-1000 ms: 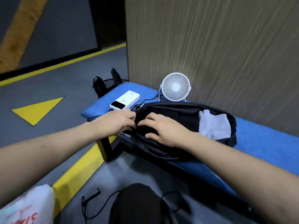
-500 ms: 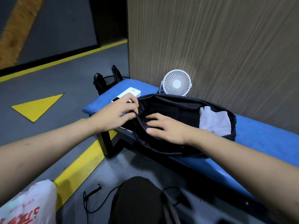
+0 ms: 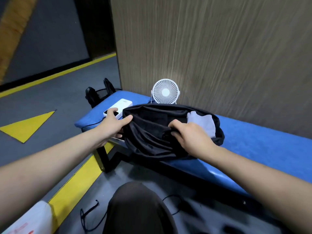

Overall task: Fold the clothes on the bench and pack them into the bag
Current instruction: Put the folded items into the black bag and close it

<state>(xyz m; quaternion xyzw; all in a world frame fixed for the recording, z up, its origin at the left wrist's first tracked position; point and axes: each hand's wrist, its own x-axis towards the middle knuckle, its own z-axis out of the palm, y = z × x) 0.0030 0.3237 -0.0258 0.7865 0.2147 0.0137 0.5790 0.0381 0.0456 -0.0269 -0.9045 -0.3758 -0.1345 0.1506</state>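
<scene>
A black bag (image 3: 146, 144) lies open on the blue bench (image 3: 263, 146), its mouth facing me. My left hand (image 3: 113, 124) grips the bag's left rim, thumb on top of the fabric. My right hand (image 3: 189, 137) is at the middle of the opening, fingers curled over the near edge and dark fabric inside. A folded light grey garment (image 3: 202, 122) sits inside the bag at its right end.
A white power bank (image 3: 121, 107) with a cable lies on the bench just left of the bag. A small white fan (image 3: 165, 91) stands behind the bag against the wooden wall. A dark knee (image 3: 136, 206) and a white plastic bag (image 3: 25, 218) are below.
My left hand has pulled the bag's left rim outward and my right hand has shifted right along the opening, so the bag's mouth is wider. The view has tilted slightly down.
</scene>
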